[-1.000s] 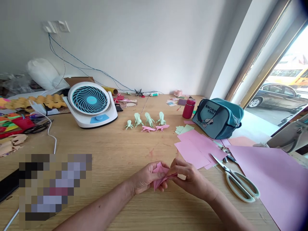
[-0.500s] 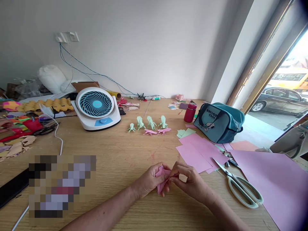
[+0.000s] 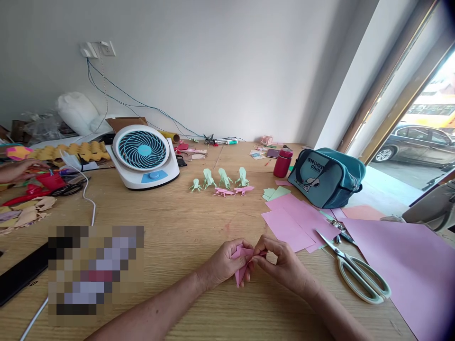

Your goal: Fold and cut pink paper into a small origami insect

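Observation:
A small folded piece of pink paper (image 3: 240,273) is held between my two hands, just above the wooden table. My left hand (image 3: 227,263) grips its left side, thumb across the front and fingers behind. At the paper's right end, my right hand (image 3: 279,260) pinches a narrow tip between thumb and forefinger. Part of the paper is hidden by my fingers. Farther back stand several green origami frogs (image 3: 223,178), with two pink origami figures (image 3: 243,190) in front of them. To the right of my hands lie pink paper sheets (image 3: 288,229).
Open-handled scissors (image 3: 362,278) lie on the right by a large pink sheet (image 3: 401,265). Behind are a blue bag (image 3: 325,180) and a red bottle (image 3: 282,164). A white fan (image 3: 144,156) stands left. Another person's hand (image 3: 26,168) is at the far left, near coloured scraps.
The camera view has shifted, so the table things appear farther right. My right fingers keep pinching the paper's tip, with slight movement. Another person's hand has come further into view at left.

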The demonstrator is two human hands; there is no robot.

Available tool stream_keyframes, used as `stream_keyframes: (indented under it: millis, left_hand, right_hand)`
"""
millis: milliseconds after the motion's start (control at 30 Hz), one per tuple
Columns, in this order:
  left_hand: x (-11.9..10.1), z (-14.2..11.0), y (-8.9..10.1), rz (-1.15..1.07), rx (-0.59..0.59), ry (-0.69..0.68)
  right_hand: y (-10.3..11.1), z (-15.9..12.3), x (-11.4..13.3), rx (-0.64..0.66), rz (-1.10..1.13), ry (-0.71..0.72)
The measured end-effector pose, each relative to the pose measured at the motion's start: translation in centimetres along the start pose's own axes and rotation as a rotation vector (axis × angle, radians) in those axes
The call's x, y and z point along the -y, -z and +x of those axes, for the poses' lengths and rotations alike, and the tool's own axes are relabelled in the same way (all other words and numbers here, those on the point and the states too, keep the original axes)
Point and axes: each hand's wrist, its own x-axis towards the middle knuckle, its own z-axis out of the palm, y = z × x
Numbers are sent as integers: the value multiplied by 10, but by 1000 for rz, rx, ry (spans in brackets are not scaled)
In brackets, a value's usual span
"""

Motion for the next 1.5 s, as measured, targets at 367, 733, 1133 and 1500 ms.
stream_keyframes:
  millis: [367,733,1133,1500]
  left_hand:
    - [3,-3,2,81,44,-103]
    - [6,0,-3,29,-5,-5]
    - [5,0,2,176,107,107]
    - [-1,1,8,127,159,124]
  right_hand:
    - [-4,0,7,-9,35,-106]
    - [5,1,1,120,58,-115]
    - [4,0,-9,297,178,-129]
    - [4,0,0,353,101,-102]
